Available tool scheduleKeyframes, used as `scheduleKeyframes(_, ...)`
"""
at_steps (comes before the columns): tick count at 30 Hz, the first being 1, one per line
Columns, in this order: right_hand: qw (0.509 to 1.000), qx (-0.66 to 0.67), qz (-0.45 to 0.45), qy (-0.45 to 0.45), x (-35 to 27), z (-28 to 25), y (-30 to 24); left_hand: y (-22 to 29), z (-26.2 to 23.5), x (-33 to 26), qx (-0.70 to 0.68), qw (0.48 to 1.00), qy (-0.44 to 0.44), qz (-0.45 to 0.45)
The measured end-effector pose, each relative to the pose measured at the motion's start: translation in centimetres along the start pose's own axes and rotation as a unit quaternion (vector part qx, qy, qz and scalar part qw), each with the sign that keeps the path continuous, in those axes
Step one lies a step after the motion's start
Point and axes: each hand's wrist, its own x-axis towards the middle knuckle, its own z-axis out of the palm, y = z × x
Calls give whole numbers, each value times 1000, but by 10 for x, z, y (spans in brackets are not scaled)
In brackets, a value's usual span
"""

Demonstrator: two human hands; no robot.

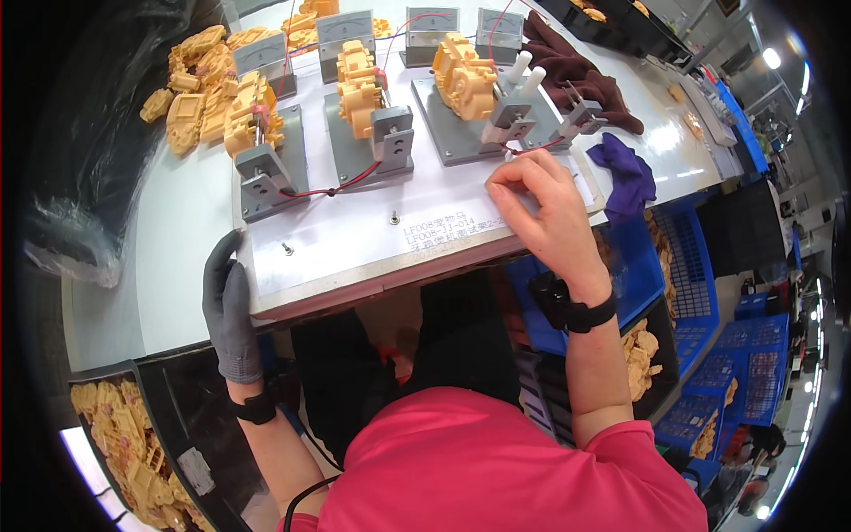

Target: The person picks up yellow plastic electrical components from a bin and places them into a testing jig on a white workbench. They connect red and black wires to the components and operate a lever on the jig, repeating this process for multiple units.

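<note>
Left hand (232, 306): touching the board (341, 238) at 8 o'clock, fingers almost straight, gripping nothing visible
Right hand (554, 213): bending half-closed at 4 o'clock; cannot tell if holding anything
Yellow parts (358, 93): sitting on stands (393, 133) at 10, 11 and 1 o'clock

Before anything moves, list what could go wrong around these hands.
The bare right hand is close to a thin red wire and might snag it. The grey-gloved left hand is at the flat white-topped board's left front corner; a push there could shift the board. The crumpled purple cloth lies at the white table's near edge and may slip off.
</note>
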Motion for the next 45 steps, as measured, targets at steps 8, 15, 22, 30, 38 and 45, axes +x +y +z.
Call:
scheduleKeyframes(8,1000,2,13,-11,0,-1,-2,2,3,0,-27,1000,15,1)
scheduleKeyframes(15,1000,2,9,-7,-1,0,0,1,3,0,-27,999,18,1)
scheduleKeyframes(22,1000,-7,1,0,-1,0,-1,2,3,0,-25,1000,19,0)
scheduleKeyframes(30,1000,-2,12,1,-1,0,-3,3,4,-1,-24,1000,20,1)
scheduleKeyframes(38,1000,-6,5,4,0,0,-3,3,4,-1,-24,1000,19,-4)
scheduleKeyframes(45,1000,-1,11,1,0,0,-4,4,4,-1,-33,999,18,-2)
